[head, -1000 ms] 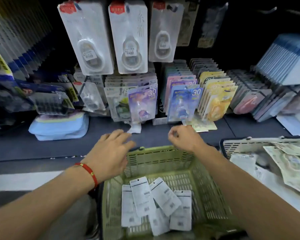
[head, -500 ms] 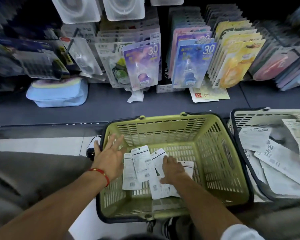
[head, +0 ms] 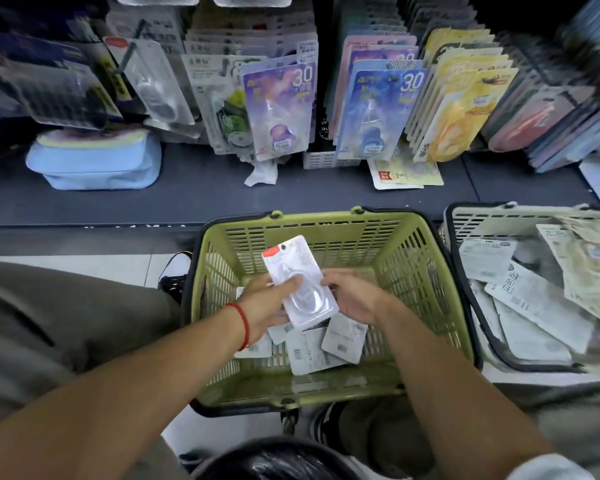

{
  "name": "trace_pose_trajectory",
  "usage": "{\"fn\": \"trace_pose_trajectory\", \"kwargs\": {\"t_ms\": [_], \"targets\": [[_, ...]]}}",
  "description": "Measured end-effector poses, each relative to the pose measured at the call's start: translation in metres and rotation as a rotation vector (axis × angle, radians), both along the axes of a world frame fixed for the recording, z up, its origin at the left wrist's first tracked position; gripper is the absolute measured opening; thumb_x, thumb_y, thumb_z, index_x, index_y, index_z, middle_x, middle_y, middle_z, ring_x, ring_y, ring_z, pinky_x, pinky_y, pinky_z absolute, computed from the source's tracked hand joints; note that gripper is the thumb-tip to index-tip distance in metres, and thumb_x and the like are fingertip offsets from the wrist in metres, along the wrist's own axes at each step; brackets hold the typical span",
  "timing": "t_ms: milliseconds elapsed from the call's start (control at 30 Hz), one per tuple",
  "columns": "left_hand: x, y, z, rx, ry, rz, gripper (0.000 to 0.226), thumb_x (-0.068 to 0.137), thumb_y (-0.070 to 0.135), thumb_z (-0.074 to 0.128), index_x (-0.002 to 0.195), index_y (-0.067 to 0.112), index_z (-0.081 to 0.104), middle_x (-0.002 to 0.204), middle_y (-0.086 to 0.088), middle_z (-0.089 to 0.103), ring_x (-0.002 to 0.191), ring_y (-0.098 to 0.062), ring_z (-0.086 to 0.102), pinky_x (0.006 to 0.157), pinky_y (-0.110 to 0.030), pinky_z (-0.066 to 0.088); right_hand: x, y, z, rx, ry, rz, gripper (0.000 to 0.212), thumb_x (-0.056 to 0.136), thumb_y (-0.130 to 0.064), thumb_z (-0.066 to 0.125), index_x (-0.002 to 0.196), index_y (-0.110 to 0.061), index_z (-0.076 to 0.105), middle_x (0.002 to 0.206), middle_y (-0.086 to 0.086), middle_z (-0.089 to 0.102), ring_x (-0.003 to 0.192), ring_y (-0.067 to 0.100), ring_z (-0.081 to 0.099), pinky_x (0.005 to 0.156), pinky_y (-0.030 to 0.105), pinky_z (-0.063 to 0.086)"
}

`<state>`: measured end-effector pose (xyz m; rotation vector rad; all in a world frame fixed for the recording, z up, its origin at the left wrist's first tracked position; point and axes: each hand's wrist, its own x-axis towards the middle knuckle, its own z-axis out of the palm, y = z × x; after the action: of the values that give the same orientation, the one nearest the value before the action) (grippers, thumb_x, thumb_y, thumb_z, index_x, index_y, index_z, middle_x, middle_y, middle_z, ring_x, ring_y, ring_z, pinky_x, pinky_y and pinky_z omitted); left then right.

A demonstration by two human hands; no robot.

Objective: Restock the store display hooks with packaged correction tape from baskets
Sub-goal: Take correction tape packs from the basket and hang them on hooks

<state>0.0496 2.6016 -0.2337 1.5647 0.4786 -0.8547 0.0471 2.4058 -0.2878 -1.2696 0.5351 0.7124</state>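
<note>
A pale tiled shop floor point(head: 84, 268) runs below a dark display shelf point(head: 187, 199), and the person crouches before it, grey-clad knees to either side. Nearest the camera, below both forearms, sits a dark rounded thing with a glossy sheen; what it is cannot be told. Both hands are inside the green basket point(head: 413, 237) standing on the floor. The left hand point(head: 269, 304), a red cord bracelet point(head: 244, 323) at its wrist, grips a white correction tape pack point(head: 300, 282) face up, thumb curled over its lower half, red label end pointing away towards the shelf. The right hand point(head: 355, 296) is just beside the pack's right edge with fingers bent towards it; whether they pinch it cannot be told. Under the hands several more white packs point(head: 312, 351) lie face down on the basket floor. To the right of the right hand, touching the green basket, is a white basket point(head: 471, 220) heaped with flat packets. Beyond the hands a crumpled paper scrap point(head: 262, 173) and a loose card point(head: 406, 173) lie on the shelf. Far left of the left hand rests a pale blue pouch point(head: 94, 161). Behind these hang rows of carded goods: a purple card point(head: 281, 105), a blue card point(head: 378, 112), yellow cards point(head: 461, 109).
</note>
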Motion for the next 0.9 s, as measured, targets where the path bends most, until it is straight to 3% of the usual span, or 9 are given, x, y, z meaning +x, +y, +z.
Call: {"fn": "trace_pose_trajectory", "kwargs": {"t_ms": [133, 233, 333, 467, 567, 633, 700, 800, 900], "targets": [[0.011, 0.020, -0.009, 0.082, -0.065, 0.128, 0.025, 0.103, 0.006, 0.063, 0.126, 0.015, 0.064, 0.122, -0.011, 0.073, 0.095, -0.027, 0.071, 0.079, -0.043, 0.060, 0.003, 0.010, -0.019, -0.706, -0.110, 0.224, 0.022, 0.104, -0.026, 0.060, 0.108, -0.011, 0.075, 0.105, 0.012, 0.078, 0.086, 0.023, 0.073, 0.080, 0.039, 0.062], [0.013, 0.033, -0.013, 0.162, -0.104, 0.107, 0.026, 0.102, 0.009, 0.063, 0.127, 0.016, 0.063, 0.123, -0.008, 0.072, 0.108, -0.029, 0.070, 0.095, -0.048, 0.058, -0.010, -0.001, -0.048, -1.128, 0.099, 0.559, 0.059, 0.102, -0.050, 0.056, 0.144, -0.008, 0.051, 0.147, 0.022, 0.052, 0.135, 0.035, 0.052, 0.110, 0.046, 0.048], [0.010, 0.041, -0.015, 0.160, -0.092, 0.066, 0.028, 0.103, 0.013, 0.063, 0.130, 0.017, 0.063, 0.124, -0.006, 0.072, 0.112, -0.027, 0.069, 0.098, -0.047, 0.056, -0.025, 0.006, -0.071, -1.144, 0.232, 0.720, 0.102, 0.096, -0.067, 0.056, 0.164, -0.004, 0.011, 0.168, 0.023, 0.019, 0.154, 0.042, 0.024, 0.122, 0.050, 0.033], [0.012, 0.043, -0.019, 0.105, -0.061, 0.121, 0.018, 0.104, 0.012, 0.062, 0.115, 0.026, 0.066, 0.112, 0.002, 0.073, 0.100, -0.019, 0.069, 0.081, -0.038, 0.056, -0.022, 0.018, -0.084, -1.165, 0.239, 0.666, 0.104, 0.102, -0.046, 0.060, 0.162, 0.003, -0.009, 0.168, 0.033, -0.002, 0.156, 0.050, 0.010, 0.125, 0.053, 0.027], [0.017, 0.041, -0.020, 0.105, -0.023, 0.180, 0.021, 0.104, 0.010, 0.060, 0.116, 0.024, 0.067, 0.115, -0.002, 0.073, 0.106, -0.025, 0.069, 0.090, -0.047, 0.057, -0.015, 0.004, -0.080, -0.990, 0.189, 0.360, 0.080, 0.104, -0.025, 0.057, 0.163, -0.002, 0.008, 0.162, 0.029, 0.026, 0.146, 0.047, 0.037, 0.116, 0.053, 0.041], [0.019, 0.038, -0.020, 0.106, -0.005, 0.177, 0.030, 0.103, 0.008, 0.057, 0.132, 0.016, 0.064, 0.127, -0.010, 0.071, 0.118, -0.035, 0.066, 0.106, -0.056, 0.051, -0.012, -0.019, -0.071, -0.911, 0.184, 0.050, 0.047, 0.105, -0.011, 0.052, 0.149, -0.001, 0.041, 0.118, 0.020, 0.061, 0.102, 0.032, 0.065, 0.088, 0.046, 0.058], [0.019, 0.035, -0.020, 0.099, 0.017, 0.179, 0.033, 0.104, 0.008, 0.056, 0.136, 0.014, 0.061, 0.130, -0.012, 0.069, 0.121, -0.036, 0.064, 0.108, -0.055, 0.050, -0.012, -0.042, -0.060, -0.866, 0.215, -0.224, 0.034, 0.106, -0.010, 0.048, 0.135, 0.005, 0.058, 0.088, 0.010, 0.058, 0.074, 0.022, 0.058, 0.065, 0.033, 0.050], [0.016, 0.030, -0.022, 0.098, 0.042, 0.188, 0.033, 0.104, 0.009, 0.056, 0.136, 0.013, 0.060, 0.133, -0.013, 0.067, 0.122, -0.036, 0.063, 0.107, -0.052, 0.050, -0.018, -0.058, -0.040, -0.647, 0.214, -0.524, 0.036, 0.104, -0.006, 0.048, 0.135, 0.006, 0.059, 0.091, 0.011, 0.060, 0.069, 0.019, 0.053, 0.064, 0.030, 0.049], [0.014, 0.027, -0.020, 0.066, 0.068, 0.186, 0.038, 0.103, 0.021, 0.060, 0.141, 0.015, 0.056, 0.141, -0.011, 0.063, 0.129, -0.037, 0.058, 0.114, -0.056, 0.044, -0.016, -0.040, -0.017, -0.332, 0.218, -0.511, 0.028, 0.103, -0.009, 0.049, 0.126, 0.005, 0.061, 0.120, 0.022, 0.068, 0.097, 0.032, 0.067, 0.092, 0.047, 0.058]]}}
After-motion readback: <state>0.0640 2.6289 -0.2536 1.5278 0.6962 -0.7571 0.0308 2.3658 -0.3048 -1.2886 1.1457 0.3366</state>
